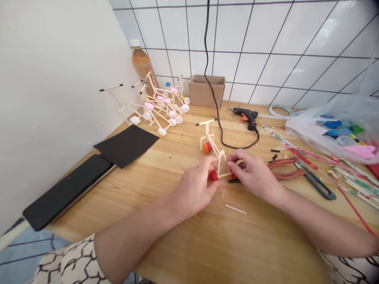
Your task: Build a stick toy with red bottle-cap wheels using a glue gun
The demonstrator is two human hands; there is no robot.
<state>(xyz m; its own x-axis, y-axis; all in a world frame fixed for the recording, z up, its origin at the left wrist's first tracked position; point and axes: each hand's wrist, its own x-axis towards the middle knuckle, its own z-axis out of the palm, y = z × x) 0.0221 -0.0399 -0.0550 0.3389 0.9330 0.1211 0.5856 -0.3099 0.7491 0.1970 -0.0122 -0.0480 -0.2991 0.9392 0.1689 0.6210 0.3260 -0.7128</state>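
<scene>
A small tricycle model of thin wooden sticks (pixel 212 139) stands on the table in front of me, with black-tipped handlebars at the far end. Its front wheel (pixel 207 147) is an orange and red bottle cap. My left hand (pixel 199 181) has its fingers closed around the red rear wheel (pixel 213 175) on the left side. On the other side my right hand (pixel 250 171) pinches at the rear frame, by another red wheel that is mostly hidden. A loose wooden stick (pixel 235 209) lies on the table nearer to me.
Several finished stick tricycles (pixel 160 104) crowd the back left beside a drink bottle (pixel 143 61). Black card (pixel 127 144) and a phone (pixel 68 187) lie left. Rightward are a glue gun (pixel 247 115), red-handled pliers (pixel 287 169), a utility knife (pixel 318 181) and a bag of caps (pixel 340 130).
</scene>
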